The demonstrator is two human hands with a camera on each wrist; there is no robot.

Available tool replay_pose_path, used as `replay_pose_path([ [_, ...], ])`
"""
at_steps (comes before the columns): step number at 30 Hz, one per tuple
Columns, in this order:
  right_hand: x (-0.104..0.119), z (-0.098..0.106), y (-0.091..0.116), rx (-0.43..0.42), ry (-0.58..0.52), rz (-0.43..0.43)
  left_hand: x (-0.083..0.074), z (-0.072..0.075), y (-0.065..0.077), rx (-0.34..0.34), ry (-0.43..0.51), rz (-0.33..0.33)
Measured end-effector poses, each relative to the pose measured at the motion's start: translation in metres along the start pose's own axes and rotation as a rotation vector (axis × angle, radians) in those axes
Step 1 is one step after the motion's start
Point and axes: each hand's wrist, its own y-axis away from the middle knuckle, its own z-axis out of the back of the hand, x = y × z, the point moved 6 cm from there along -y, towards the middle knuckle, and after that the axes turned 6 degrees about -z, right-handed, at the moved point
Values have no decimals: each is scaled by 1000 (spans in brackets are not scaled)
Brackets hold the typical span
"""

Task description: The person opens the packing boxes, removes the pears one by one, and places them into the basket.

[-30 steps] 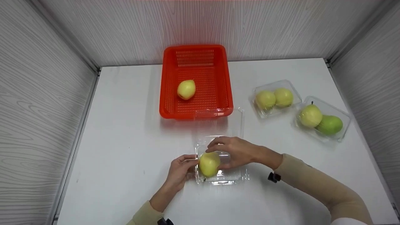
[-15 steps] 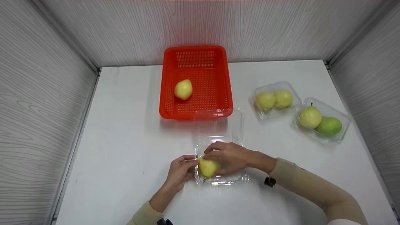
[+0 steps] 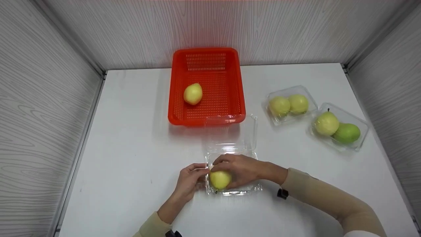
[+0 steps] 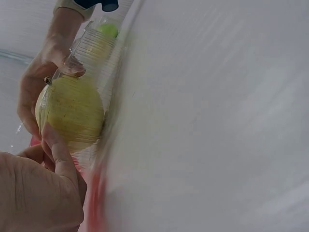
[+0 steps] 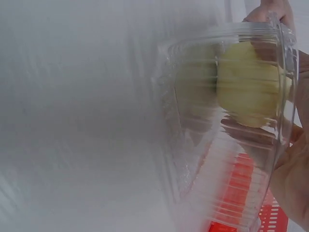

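head view: right hand (image 3: pixel 241 169) curled round pear (image 3: pixel 219 180)

Counter (image 3: pixel 121 154): white, smooth, a few small dark specks toward its left side. Behind the counter: back wall (image 3: pixel 131 36), pale grey wood-grain panel, grain lines near vertical, pinkish-red tint at mid-width. Left of the counter: left wall (image 3: pixel 36 138), similar finish, grain wavy. Right of the counter: right wall (image 3: pixel 388 85), also wood-grained. Grey corner strips (image 3: pixel 67 37) rise from the counter's far corners. Light diffuse; walls read darker than the counter.
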Motion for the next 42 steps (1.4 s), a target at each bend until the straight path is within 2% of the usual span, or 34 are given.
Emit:
replay_pose_path([
  [9,2,0,1,-5,4,17,0,0,0,-9,-5,-6],
  [17,1,8,4,-21,13,10,0,-2,1,12,-20,0],
  [24,0,17,8,-37,8,23,-1,-1,1,-3,-28,9],
  [32,-2,36,14,-24,9,1,1,-2,0,-16,-33,12],
  [42,4,77,11,-45,62,35,1,-1,0,-1,-19,6],
])
